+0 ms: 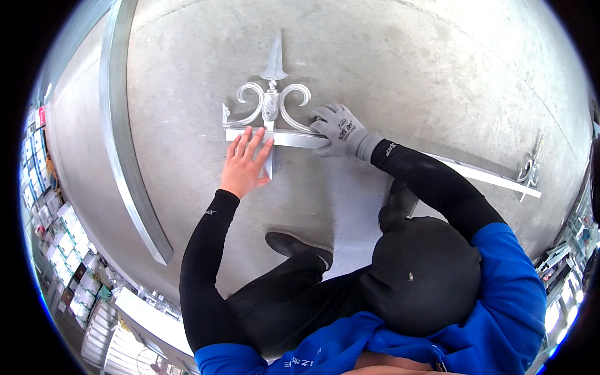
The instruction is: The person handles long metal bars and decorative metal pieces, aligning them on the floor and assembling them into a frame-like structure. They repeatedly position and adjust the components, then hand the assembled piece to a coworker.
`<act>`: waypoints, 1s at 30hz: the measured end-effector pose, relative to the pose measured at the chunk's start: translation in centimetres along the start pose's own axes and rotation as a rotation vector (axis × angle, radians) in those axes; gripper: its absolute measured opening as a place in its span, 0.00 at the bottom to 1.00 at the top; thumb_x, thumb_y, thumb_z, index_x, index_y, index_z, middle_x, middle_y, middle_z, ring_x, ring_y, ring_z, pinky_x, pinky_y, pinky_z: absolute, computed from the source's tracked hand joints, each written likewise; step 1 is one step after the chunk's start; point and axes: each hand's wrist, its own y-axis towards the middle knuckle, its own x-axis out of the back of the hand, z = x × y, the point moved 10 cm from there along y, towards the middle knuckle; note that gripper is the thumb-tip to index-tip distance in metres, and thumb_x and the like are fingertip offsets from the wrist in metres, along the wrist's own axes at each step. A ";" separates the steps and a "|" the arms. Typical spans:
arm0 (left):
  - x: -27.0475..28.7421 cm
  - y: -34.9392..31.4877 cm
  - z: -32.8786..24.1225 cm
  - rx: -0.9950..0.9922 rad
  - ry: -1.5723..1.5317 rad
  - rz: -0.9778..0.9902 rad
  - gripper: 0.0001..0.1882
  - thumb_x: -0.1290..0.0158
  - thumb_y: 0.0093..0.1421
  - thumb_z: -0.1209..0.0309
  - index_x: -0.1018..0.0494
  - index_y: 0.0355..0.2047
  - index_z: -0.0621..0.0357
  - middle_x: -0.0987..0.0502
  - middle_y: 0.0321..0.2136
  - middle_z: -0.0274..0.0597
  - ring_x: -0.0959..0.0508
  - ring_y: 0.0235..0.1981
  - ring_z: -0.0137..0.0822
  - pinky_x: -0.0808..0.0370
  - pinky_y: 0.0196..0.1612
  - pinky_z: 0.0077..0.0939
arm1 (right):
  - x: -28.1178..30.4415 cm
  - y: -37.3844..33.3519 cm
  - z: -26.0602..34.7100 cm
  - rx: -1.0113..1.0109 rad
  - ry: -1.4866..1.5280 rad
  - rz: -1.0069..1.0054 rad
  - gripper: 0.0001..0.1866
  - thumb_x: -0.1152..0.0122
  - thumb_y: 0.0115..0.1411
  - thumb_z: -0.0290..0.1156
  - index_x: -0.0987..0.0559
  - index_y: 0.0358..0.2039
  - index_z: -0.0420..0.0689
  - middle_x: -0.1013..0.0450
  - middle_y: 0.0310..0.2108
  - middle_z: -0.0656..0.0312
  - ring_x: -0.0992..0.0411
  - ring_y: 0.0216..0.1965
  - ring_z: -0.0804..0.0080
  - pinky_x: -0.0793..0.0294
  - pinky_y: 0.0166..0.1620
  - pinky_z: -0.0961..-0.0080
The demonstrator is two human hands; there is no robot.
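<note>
On the concrete floor lies a silver metal rail [294, 139]. A spear-shaped finial [274, 59] points away from me above its left part, with a curled scroll [292, 100] on either side of an oval boss [270, 106]. My bare left hand [248, 164] rests on the rail just below the boss, fingers spread. A grey knit work glove [350, 134] covers my right hand [337, 130], whose fingers curl over the rail beside the right scroll's foot, thumb on the near side. A short post [269, 167] sticks out toward me beside my left hand.
A long metal bar [115, 125] lies on the floor to the left. At the right, a white-silver rail [487, 176] emerges past my right arm, with an ornament [530, 170] at its end. My shoe [297, 245] and knee [425, 275] are close by. Stacked goods [69, 244] line the left edge.
</note>
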 end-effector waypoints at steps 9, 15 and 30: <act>0.1 0.3 -0.3 0.021 0.021 0.048 0.58 0.26 0.34 0.57 0.40 0.67 0.42 0.47 0.70 0.42 0.48 0.71 0.50 0.46 0.70 0.50 | 1.5 -0.7 0.9 -0.016 -0.203 -0.081 0.40 0.28 0.45 0.55 0.29 0.55 0.49 0.35 0.59 0.57 0.37 0.60 0.53 0.35 0.59 0.53; 0.5 0.1 -1.0 0.044 0.045 0.119 0.62 0.25 0.32 0.52 0.43 0.69 0.43 0.48 0.70 0.42 0.50 0.72 0.49 0.46 0.70 0.49 | 3.7 -3.3 -2.1 -0.191 -0.041 -0.187 0.41 0.33 0.51 0.57 0.31 0.60 0.48 0.34 0.60 0.53 0.35 0.60 0.51 0.36 0.60 0.54; 1.8 -0.9 -0.9 -0.079 0.062 0.130 0.62 0.25 0.33 0.57 0.43 0.69 0.45 0.47 0.69 0.43 0.46 0.70 0.48 0.39 0.67 0.45 | 1.4 -2.8 -2.6 -0.372 0.044 -0.092 0.24 0.42 0.62 0.43 0.28 0.58 0.52 0.23 0.37 0.54 0.24 0.40 0.53 0.26 0.46 0.57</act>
